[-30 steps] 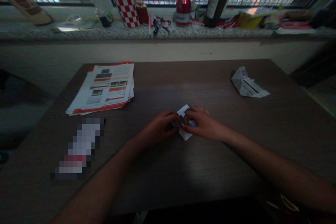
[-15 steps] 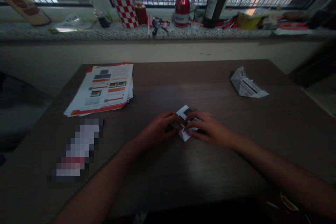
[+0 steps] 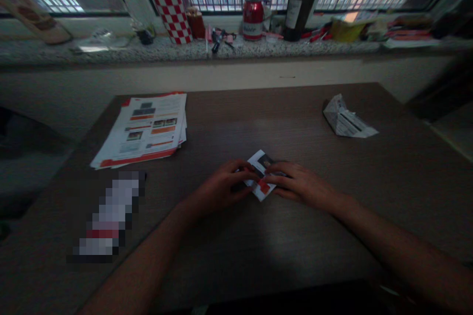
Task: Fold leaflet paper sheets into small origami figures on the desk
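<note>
my left hand [image 3: 229,184] and right hand [image 3: 303,183] mask the side corners of the small paper [image 3: 263,188], and whether they pinch it is too dim to tell. my left forearm [image 3: 150,246] is cropped by the bottom edge, my right forearm [image 3: 395,238] by the right. at left, coarse pixel blocks blur a long object [image 3: 111,214]. print on the stacked sheets [image 3: 148,130] is too small to read, lettering on the red can [image 3: 253,18] smears, and the dark bottle [image 3: 300,10] loses its top to the upper edge.

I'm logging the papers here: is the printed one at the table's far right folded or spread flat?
Folded: the printed paper has angled panels meeting at creases and a raised peak.
</note>
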A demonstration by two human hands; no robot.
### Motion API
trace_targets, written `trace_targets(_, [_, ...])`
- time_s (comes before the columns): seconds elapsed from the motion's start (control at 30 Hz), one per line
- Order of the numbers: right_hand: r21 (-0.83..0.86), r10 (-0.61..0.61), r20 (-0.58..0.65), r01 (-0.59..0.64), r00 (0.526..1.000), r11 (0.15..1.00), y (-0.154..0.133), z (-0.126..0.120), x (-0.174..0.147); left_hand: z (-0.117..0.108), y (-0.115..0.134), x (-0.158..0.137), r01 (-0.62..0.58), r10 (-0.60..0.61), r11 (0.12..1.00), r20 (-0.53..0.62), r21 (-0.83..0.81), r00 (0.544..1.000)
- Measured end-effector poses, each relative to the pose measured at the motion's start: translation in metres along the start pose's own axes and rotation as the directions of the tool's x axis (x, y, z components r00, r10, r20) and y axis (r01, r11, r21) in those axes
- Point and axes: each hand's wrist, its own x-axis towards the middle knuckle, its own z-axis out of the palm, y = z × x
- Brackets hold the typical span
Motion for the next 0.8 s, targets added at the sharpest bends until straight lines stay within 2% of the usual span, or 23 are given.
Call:
trace_targets(0.13, [-0.051, -0.018, -0.035, 0.016, 0.999, 0.999, 0.000, -0.001, -0.001, 0.000, -0.001, -0.004, -0.004, 0.003, 0.999, 0.007, 0.038, 1.000])
trace_targets(0.3, [0.019, -0.020, -0.088, 0.022, 0.996, 1.000, 0.000, -0.005, -0.002, 0.000, -0.008, -0.005, 0.007, -0.004, 0.994, -0.020, 0.114, 1.000])
trace_targets(0.43, [0.111, 0.007, -0.130, 0.008, 0.992, 0.994, 0.004, -0.004, -0.005, -0.003, -0.010, -0.003, 0.003, 0.017, 0.983, -0.108, 0.182, 0.994])
trace_targets(0.6, [0.221, 0.070, -0.164, -0.033, 0.984, 0.975, 0.002, -0.008, -0.004, -0.008, -0.001, -0.001, -0.039, 0.092, 0.968, -0.206, 0.250, 0.974])
trace_targets(0.8, [0.267, 0.194, -0.320, -0.108, 0.927, 0.958, -0.012, -0.025, 0.009, -0.009, 0.021, 0.002, -0.037, 0.122, 0.976, -0.400, 0.214, 0.908])
